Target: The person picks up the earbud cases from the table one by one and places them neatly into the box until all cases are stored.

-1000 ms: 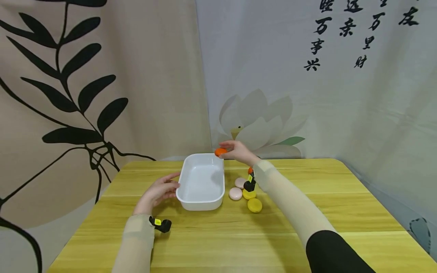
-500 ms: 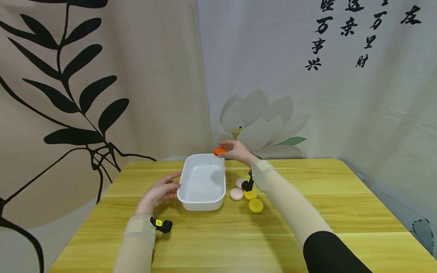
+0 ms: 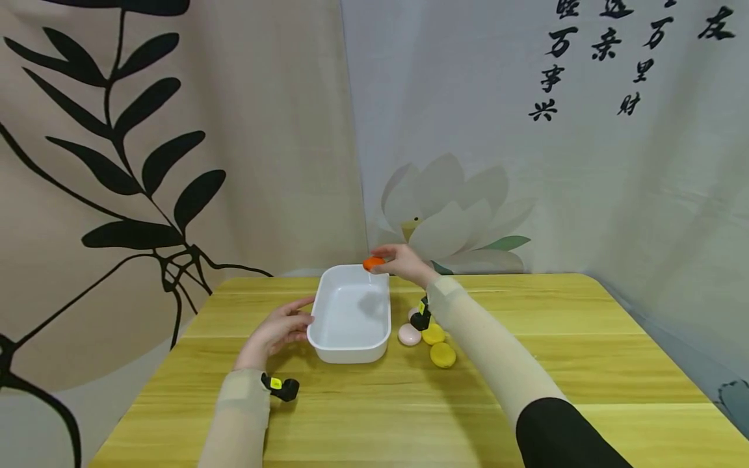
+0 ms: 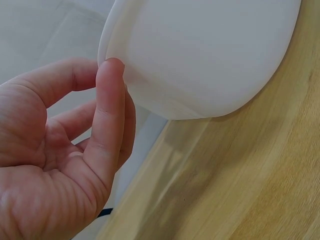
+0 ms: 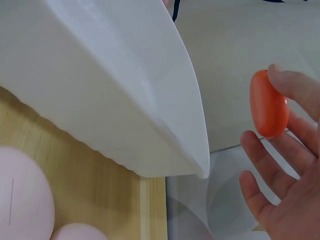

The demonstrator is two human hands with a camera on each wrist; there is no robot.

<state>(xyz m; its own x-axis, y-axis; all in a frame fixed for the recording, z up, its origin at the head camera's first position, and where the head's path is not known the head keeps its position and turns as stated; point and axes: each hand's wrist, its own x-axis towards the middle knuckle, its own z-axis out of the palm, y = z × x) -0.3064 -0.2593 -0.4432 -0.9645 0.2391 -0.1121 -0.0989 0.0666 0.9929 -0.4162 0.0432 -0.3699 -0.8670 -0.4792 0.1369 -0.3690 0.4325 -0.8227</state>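
The white rectangular tub [image 3: 351, 354] stands on the wooden table, its inside bare where it shows. My left hand [image 3: 283, 329] is at its left side, with fingertips [image 4: 110, 75] pinching the rim in the left wrist view. Over the tub's far right corner, my right hand [image 3: 402, 263] holds an orange rounded disc [image 3: 373, 263] between thumb and fingers. The right wrist view shows the glossy disc [image 5: 267, 104] edge-on, beside the tub wall [image 5: 100, 95]. Its lower two fingers are spread away from the disc.
Right of the tub lie a pink disc [image 3: 409, 335] and two yellow discs, the nearer yellow disc [image 3: 443, 355] in front. Another pink disc [image 3: 413, 313] is partly hidden by the right wrist's black camera [image 3: 420, 318]. A printed curtain [image 3: 281, 130] hangs behind the table.
My right hand shifts slightly left relative to the tub with the orange disc. The whole head view drifts a little to the right. My left hand stays at the tub's rim.
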